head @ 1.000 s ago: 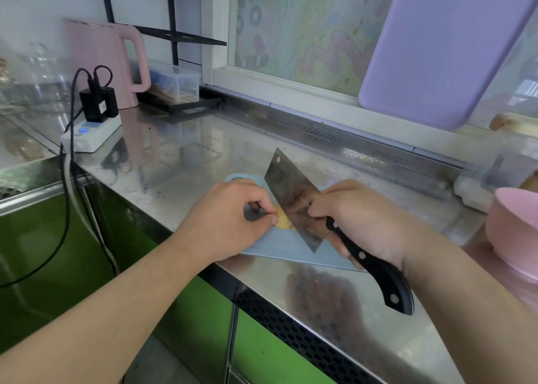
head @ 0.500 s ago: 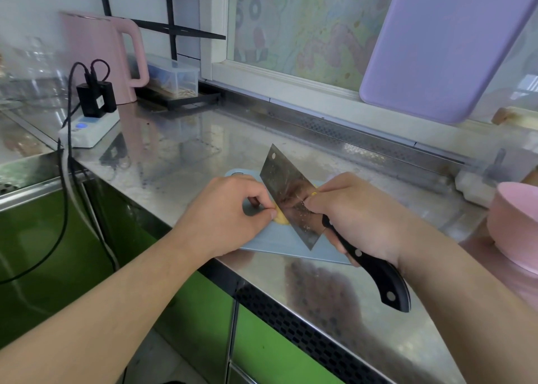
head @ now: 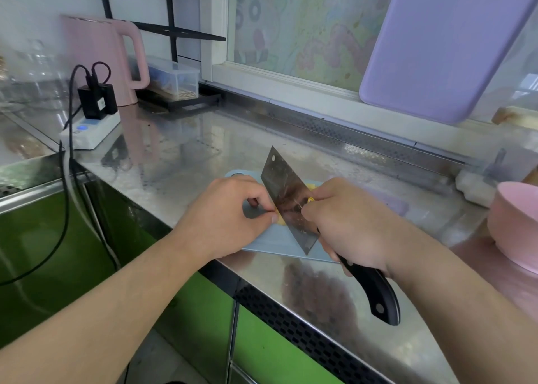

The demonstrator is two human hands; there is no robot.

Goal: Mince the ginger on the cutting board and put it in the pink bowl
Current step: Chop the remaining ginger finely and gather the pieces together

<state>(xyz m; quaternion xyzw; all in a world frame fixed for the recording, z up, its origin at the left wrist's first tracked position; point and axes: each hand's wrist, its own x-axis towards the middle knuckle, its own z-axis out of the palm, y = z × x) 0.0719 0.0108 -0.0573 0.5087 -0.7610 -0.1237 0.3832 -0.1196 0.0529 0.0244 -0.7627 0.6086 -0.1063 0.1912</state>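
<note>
The ginger (head: 280, 220) lies on the light blue cutting board (head: 270, 238), only a pale yellow sliver of it showing between the left fingertips and the blade; its shape is mostly hidden. The left hand (head: 230, 211) curls over it, fingertips and thumb apparently pinching it just beside the flat of the cleaver (head: 289, 201). The right hand (head: 346, 223) grips the cleaver where blade meets black handle, forefinger and thumb pressed against the steel, the handle's end jutting out behind the palm. The blade's edge rests down on the board. A small yellow bit sits at the right fingertips. The pink bowl (head: 513, 226) stands well right of the right hand, on the steel counter (head: 180, 153).
</note>
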